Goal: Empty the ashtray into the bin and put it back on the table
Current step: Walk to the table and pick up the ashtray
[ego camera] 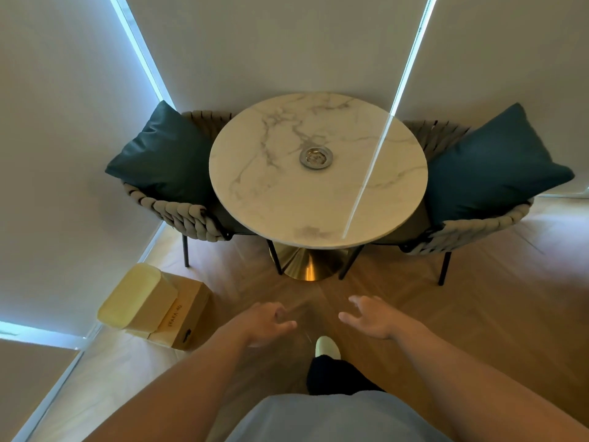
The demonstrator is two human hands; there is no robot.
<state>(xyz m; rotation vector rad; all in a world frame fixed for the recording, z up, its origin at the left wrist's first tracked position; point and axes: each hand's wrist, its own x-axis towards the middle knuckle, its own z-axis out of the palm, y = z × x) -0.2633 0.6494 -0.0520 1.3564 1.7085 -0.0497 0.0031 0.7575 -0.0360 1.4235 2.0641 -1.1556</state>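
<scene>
Low to the left of the left hand (266, 323) stands the yellow-lidded wooden bin (153, 306); its side carries writing too small to read. The left hand's fingers are loosely curled, holding nothing. The right hand (371, 317) is spread and empty. Well ahead of both, the round metal ashtray (316, 157) sits mid-top on the marble table (255, 193). It is likely rigid, light and slick: best pinched at the rim and kept level.

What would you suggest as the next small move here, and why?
Probably step forward and reach the right hand to the ashtray. Both hands are empty and short of the table, the left hand included; the ashtray sits untouched near the middle.
</scene>
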